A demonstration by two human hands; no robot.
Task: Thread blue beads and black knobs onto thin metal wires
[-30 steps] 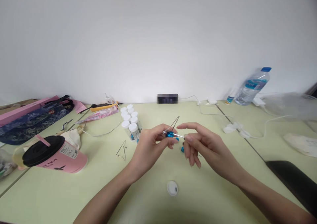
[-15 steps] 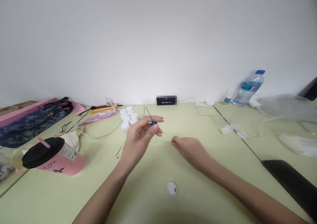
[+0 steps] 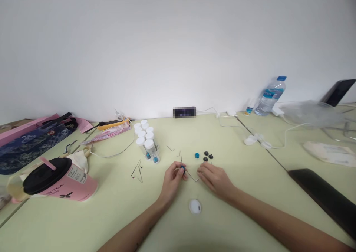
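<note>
My left hand (image 3: pixel 172 178) pinches a small blue round piece (image 3: pixel 182 168) between thumb and fingers. A thin bent rod (image 3: pixel 181 157) rises from it, and another thin bent rod (image 3: pixel 192 176) slants from it towards my right hand (image 3: pixel 217 178). The right fingers are closed together just beside that rod's end; anything between them is hidden. Beyond the hands lie a loose blue round piece (image 3: pixel 197 155) and several small black knob-like pieces (image 3: pixel 206 159). Nearer me is a white round lid (image 3: pixel 195 206).
Several clear tubes with white caps (image 3: pixel 149 143) stand left of the hands, some with blue pieces inside. Thin bent rods (image 3: pixel 140 174) lie near them. A pink cup (image 3: pixel 75 183) is at left, a water bottle (image 3: pixel 271 96) at back right, a black flat object (image 3: pixel 319 196) at right.
My left hand has come down and right with the blue piece, close to the table. My right hand has moved slightly lower, and the view has tilted, uncovering the tubes and small pieces.
</note>
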